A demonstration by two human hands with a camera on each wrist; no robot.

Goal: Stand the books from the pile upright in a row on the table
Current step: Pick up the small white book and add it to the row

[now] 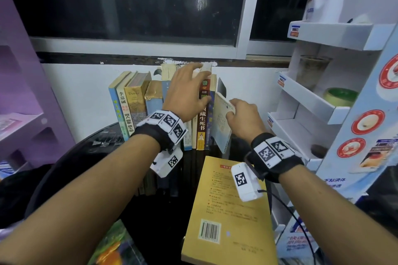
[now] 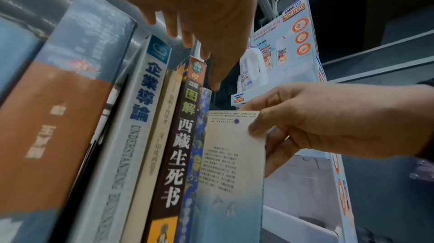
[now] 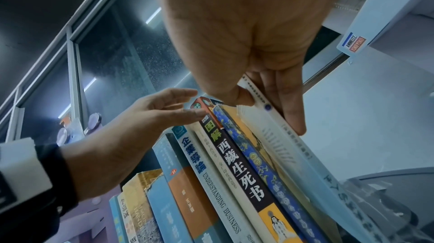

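Head view puts the pale book (image 1: 223, 120) at the right end of the row (image 1: 137, 101), tilted, its top leaning away from the neighbours and its foot on the dark table (image 1: 112, 144). The right hand (image 1: 243, 117) pinches its upper corner, thumb on the near cover and fingers behind (the right wrist view shows this plainly). The left hand (image 1: 185, 92) is spread wide with straight fingers, at the tops of the taller books in the middle of the row; whether it presses them or only hovers I cannot tell. Just left of the pale book stand a thin blue patterned spine (image 2: 197, 158) and a dark spine (image 2: 178, 156) with large white characters.

Nearer the person, a yellow book (image 1: 228, 211) lies flat, back cover up with its barcode showing, partly under the right wrist. Another cover with green and orange (image 1: 112, 247) lies at the lower left edge.

The row backs onto a white wall (image 1: 71, 92) under a dark window (image 1: 137, 2) with a pale frame. A purple shelf unit (image 1: 23, 97) stands to the left. To the right is a white cardboard display stand (image 1: 312, 101), with a roll of tape (image 1: 341, 97) on one tier and a clear cup (image 1: 313, 71) on the tier above.
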